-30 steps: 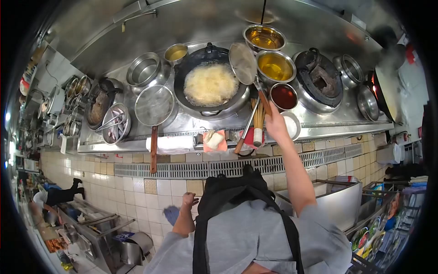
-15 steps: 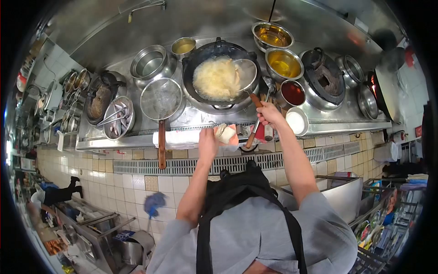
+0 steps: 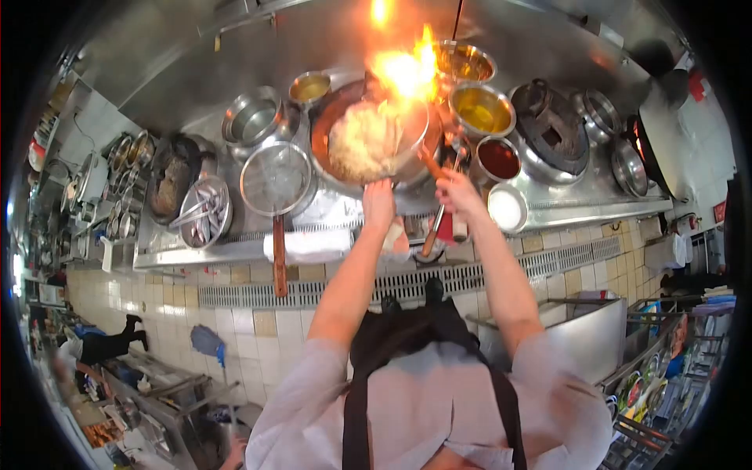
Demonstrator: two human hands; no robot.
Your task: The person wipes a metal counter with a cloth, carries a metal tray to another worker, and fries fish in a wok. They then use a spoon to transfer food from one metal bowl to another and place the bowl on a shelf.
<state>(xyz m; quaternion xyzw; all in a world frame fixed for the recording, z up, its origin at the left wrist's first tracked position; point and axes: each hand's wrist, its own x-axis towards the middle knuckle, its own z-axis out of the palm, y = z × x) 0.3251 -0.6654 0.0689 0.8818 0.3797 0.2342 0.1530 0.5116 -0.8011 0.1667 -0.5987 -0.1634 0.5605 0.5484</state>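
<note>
My left hand point(image 3: 379, 205) is closed at the near rim of the wok point(image 3: 319, 141), where its ear handle sits; the fingers partly hide the grip. Pale, foamy frying food point(image 3: 362, 145) fills much of the wok. My right hand point(image 3: 459, 193) grips the wooden handle of a wire skimmer point(image 3: 429, 163), whose round head reaches over the wok's right side. Tall orange flames point(image 3: 407, 70) rise from the wok's far right edge. A pinkish cloth point(image 3: 397, 232) shows just below my left hand.
A second skimmer point(image 3: 276, 178) lies to the left, beside a bowl of fish point(image 3: 205, 211). Oil bowls point(image 3: 482, 110), a pot of red sauce point(image 3: 499, 159) and a white-filled bowl point(image 3: 507, 207) stand at right. A person point(image 3: 106, 345) is at far left.
My left hand has gone from the counter's front edge up to the wok's near rim. Flames have flared up at the wok. My right hand has kept the skimmer, shifting slightly.
</note>
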